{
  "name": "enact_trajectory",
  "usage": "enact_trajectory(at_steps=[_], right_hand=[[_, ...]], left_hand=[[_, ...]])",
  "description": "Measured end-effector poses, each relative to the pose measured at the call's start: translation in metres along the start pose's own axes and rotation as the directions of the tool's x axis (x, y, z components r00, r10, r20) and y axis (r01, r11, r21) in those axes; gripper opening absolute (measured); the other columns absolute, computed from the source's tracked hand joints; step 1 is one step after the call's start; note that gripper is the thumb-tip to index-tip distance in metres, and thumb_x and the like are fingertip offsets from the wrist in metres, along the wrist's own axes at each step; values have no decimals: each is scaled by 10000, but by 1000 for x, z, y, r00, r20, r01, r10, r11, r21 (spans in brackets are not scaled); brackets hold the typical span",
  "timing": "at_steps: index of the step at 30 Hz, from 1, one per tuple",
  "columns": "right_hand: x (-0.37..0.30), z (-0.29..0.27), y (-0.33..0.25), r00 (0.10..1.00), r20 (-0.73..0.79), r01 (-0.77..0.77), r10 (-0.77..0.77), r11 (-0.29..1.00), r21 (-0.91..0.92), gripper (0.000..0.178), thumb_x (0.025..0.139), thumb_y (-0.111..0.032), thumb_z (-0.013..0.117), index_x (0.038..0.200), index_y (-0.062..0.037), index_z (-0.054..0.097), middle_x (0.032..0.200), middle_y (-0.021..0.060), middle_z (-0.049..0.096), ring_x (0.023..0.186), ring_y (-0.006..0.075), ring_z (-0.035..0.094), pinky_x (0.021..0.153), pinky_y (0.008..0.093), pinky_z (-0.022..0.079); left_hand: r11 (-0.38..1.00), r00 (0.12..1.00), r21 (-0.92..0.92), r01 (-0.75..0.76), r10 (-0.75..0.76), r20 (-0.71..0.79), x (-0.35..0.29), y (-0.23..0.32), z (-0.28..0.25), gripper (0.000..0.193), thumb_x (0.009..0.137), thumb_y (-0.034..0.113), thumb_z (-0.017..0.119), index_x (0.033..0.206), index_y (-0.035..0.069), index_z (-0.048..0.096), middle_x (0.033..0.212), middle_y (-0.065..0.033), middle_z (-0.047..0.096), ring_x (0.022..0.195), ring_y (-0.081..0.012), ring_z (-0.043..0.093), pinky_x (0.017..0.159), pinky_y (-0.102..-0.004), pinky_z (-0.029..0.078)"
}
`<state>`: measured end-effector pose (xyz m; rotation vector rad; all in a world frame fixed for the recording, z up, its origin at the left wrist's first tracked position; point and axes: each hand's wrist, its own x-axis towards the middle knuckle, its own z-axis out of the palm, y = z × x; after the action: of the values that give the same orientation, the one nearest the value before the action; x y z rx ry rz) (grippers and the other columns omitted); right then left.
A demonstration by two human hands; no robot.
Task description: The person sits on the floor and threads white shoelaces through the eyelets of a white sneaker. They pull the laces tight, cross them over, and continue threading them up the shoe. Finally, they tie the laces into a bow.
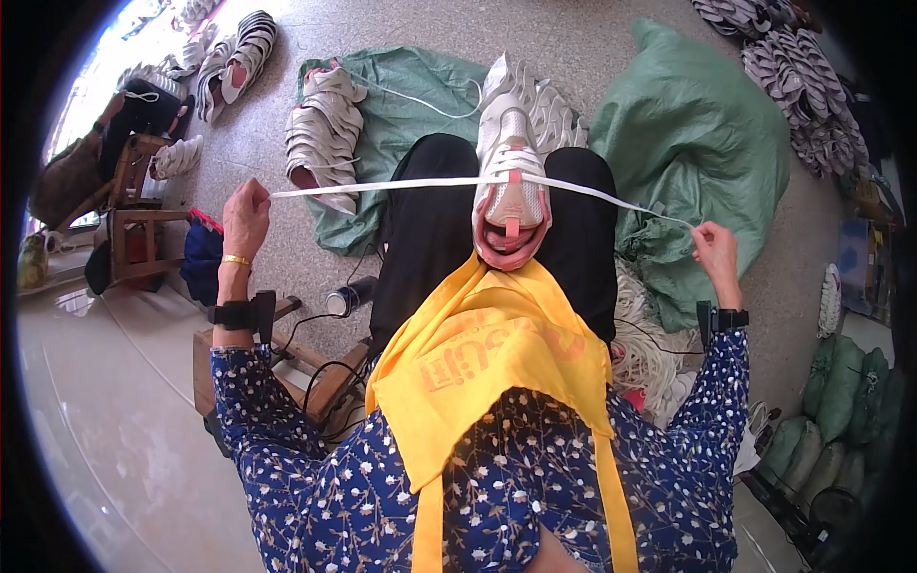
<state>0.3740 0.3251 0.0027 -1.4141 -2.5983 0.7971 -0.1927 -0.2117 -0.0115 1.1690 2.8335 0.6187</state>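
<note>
A white and beige sneaker (506, 205) with pink trim is held between my knees, its heel and pink pull tab toward me. A flat white shoelace (401, 182) runs through its upper part and stretches out almost straight to both sides. At the left, my left hand (247, 222) pinches one end of the lace. My right hand (716, 253), out to the right and slightly lower, has the other end between thumb and fingers. Both hands are well apart from the shoe. The lower laced part is partly hidden by the crossing lace.
A stack of white shoe uppers (326, 134) lies on a green sheet (411, 81). To the right are a large green sack (693, 124) and a heap of white laces (645, 334). Wooden stools (138, 224) stand left. More stacked uppers (802, 91) lie at the far right.
</note>
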Motion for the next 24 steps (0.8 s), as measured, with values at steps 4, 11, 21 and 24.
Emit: enact_trajectory(at_steps=[4, 11, 21, 24], right_hand=[[13, 19, -28, 967, 235, -128, 101, 987, 101, 151, 942, -97, 668, 847, 18, 697, 660, 58, 683, 514, 123, 646, 502, 248, 525], [58, -22, -132, 942, 264, -19, -208, 751, 660, 141, 992, -133, 670, 1011, 6, 683, 874, 95, 730, 705, 110, 690, 659, 239, 582], [-11, 59, -189, 900, 361, -100, -245, 689, 718, 161, 998, -130, 659, 1051, 22, 658, 964, 122, 759, 625, 100, 667, 531, 237, 562], [-9, 85, -205, 882, 401, -100, -249, 731, 675, 123, 994, -130, 671, 1003, -7, 664, 1070, 89, 754, 651, 56, 628, 540, 211, 525]], left_hand=[[999, 999, -15, -45, 45, 11, 23, 21, 4, 79, 818, -9, 657, 884, 5, 616, 788, -170, 655, 759, -374, 653, 703, -449, 505], [981, 934, -59, -186, 157, -321, 109, 108, -55, 65, 901, 88, 664, 909, 24, 671, 784, -171, 698, 717, -284, 716, 668, -398, 540], [800, 827, -581, 148, 222, 517, 4, 194, 40, 99, 855, 2, 692, 851, 8, 594, 722, -7, 610, 674, -61, 571, 604, -272, 482], [788, 852, -614, -47, 352, 388, -4, 240, 43, 110, 877, 6, 686, 849, -2, 579, 743, -32, 642, 684, -67, 628, 607, -251, 503]])
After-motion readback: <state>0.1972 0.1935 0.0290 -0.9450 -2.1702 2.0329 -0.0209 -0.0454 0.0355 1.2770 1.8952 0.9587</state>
